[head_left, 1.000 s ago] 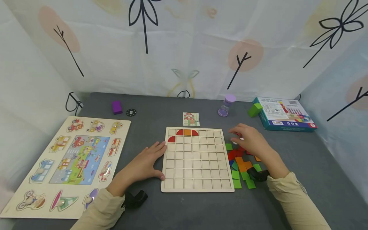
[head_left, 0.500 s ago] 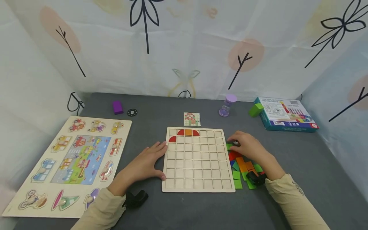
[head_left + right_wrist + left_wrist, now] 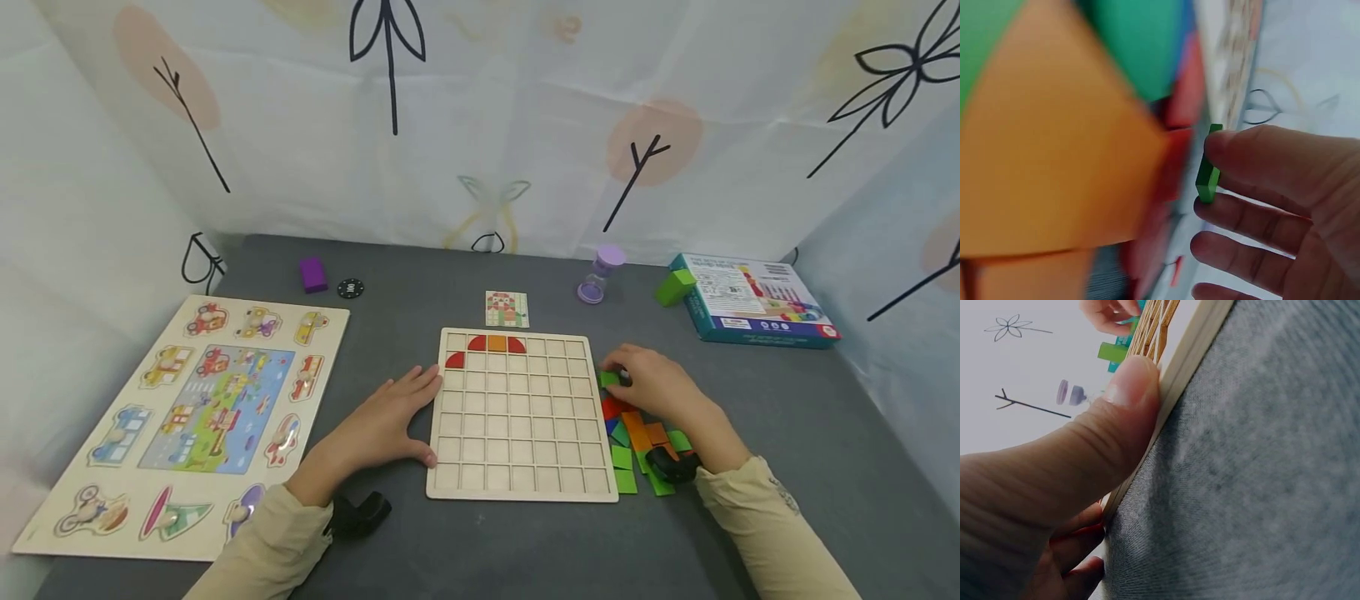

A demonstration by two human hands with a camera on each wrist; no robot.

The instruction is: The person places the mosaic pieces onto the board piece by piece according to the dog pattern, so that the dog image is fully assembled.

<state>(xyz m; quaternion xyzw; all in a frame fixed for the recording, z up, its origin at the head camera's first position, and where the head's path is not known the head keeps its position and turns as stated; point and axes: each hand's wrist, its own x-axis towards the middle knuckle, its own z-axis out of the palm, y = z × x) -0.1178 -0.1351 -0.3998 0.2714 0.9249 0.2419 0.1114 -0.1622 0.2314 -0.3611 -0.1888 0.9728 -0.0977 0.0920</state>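
Observation:
My left hand point(image 3: 386, 421) rests along the left edge of a wooden grid board point(image 3: 517, 454), fingers extended. In the left wrist view its thumb point(image 3: 1125, 394) lies against the board's rim. Red quarter-round tiles point(image 3: 455, 360) and one orange square tile point(image 3: 497, 343) sit in the board's upper left cells. Just right of the board, my right hand point(image 3: 656, 383) is over the top of a heap of coloured tiles. In the right wrist view its thumb and fingers pinch a thin green tile point(image 3: 1207, 178). Orange tiles point(image 3: 1066, 144) loom blurred close to that camera.
A small pattern card point(image 3: 507, 309) lies behind the board. A purple sand timer point(image 3: 600, 273), a green block point(image 3: 675, 287) and a game box point(image 3: 757, 300) stand at the back right. A picture puzzle board point(image 3: 180, 500), purple block point(image 3: 313, 275) and black chip point(image 3: 350, 288) lie left.
My right hand has come down toward the board's right edge and the heap's top, and a green tile now shows at its fingertips. The left hand stays at the board's edge.

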